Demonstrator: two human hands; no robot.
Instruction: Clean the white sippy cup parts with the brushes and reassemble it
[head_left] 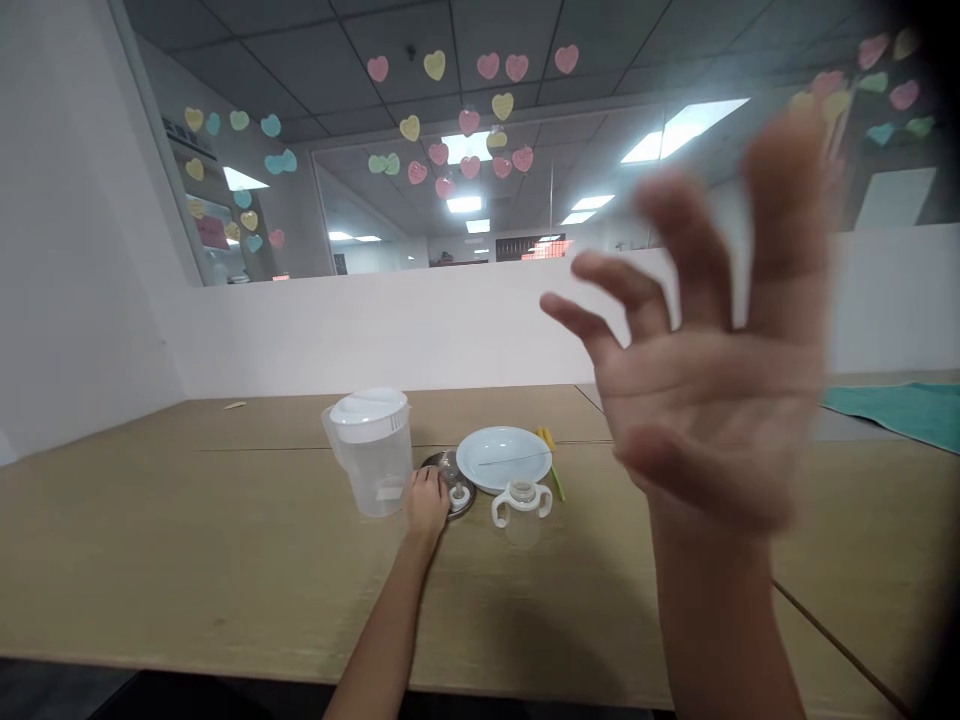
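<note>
My right hand (705,350) is raised close to the camera, palm showing, fingers spread and slightly blurred, with nothing in it. Down on the table, my left hand (427,502) rests at the left edge of a round metal dish (442,461), its fingers bent together; what they hold, if anything, is hidden. A small white ringed piece (460,497) lies on the dish beside those fingers. Left of this hand stands a clear pitcher (379,465) with a white lid. To the right are a white plate (504,447) and a clear bottle with two white handles (523,510).
Yellow and green thin items (553,455) lie at the plate's right edge. A teal cloth (900,408) is at the far right of the wooden table (187,550). Behind rises a white wall (465,330) with a window above bearing heart-shaped notes.
</note>
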